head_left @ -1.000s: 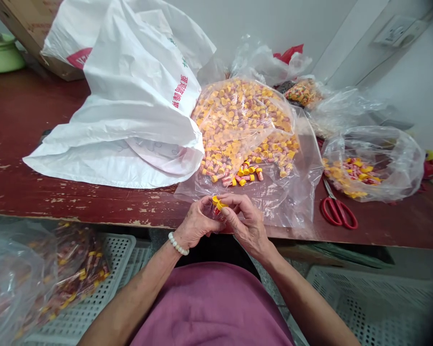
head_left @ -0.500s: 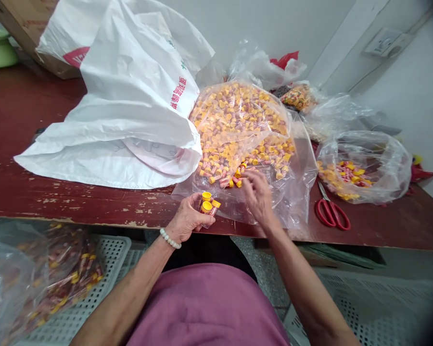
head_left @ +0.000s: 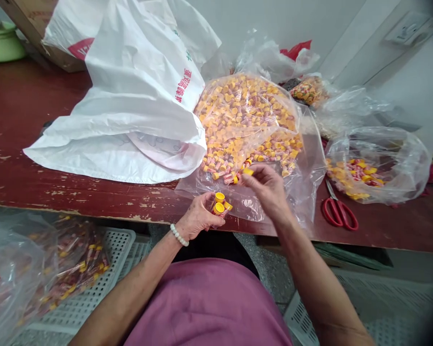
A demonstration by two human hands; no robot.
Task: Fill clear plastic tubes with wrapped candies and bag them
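Near the table's front edge my left hand (head_left: 200,216) is closed around a few small tubes (head_left: 219,207) with yellow caps and red-and-white printed bodies. To its right and a little farther back, my right hand (head_left: 269,190) pinches one yellow-capped tube (head_left: 248,171) between thumb and fingers. That tube is at the mouth of a large clear plastic bag (head_left: 310,163) filled with many of the same tubes (head_left: 245,110). Some loose tubes lie at the opening beside my right fingertips. The bodies of the held tubes are partly hidden by my fingers.
A white woven sack (head_left: 130,129) lies left of the clear bag. Red-handled scissors (head_left: 339,213) and a smaller open bag of tubes (head_left: 377,166) are on the right. Below the dark red table (head_left: 75,202), a white crate (head_left: 120,250) holds bagged tubes at left.
My right hand has closed on a yellow-capped tube from the bag's opening. My left hand still holds its tubes. The whole view has shifted slightly.
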